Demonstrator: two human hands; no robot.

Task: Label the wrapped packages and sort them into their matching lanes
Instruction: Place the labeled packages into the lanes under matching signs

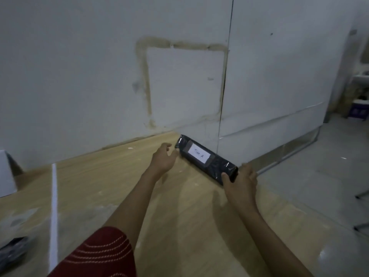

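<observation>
A long package in black wrap [219, 163] lies at the far right corner of the wooden table [111, 186], against the wall. On its top sits a white label [198, 153] with handwriting on it. My right hand [240, 181] grips the package's near end, thumb on top and fingers round the end. My left hand [164, 157] is at the package's far end with relaxed fingers, the fingertips touching or nearly touching the wrap.
A white tape line [54, 212] runs across the table on the left. A white box [6, 174] stands at the far left edge, and another dark wrapped package [14, 250] lies at the near left. Right of the table is grey floor [319, 176].
</observation>
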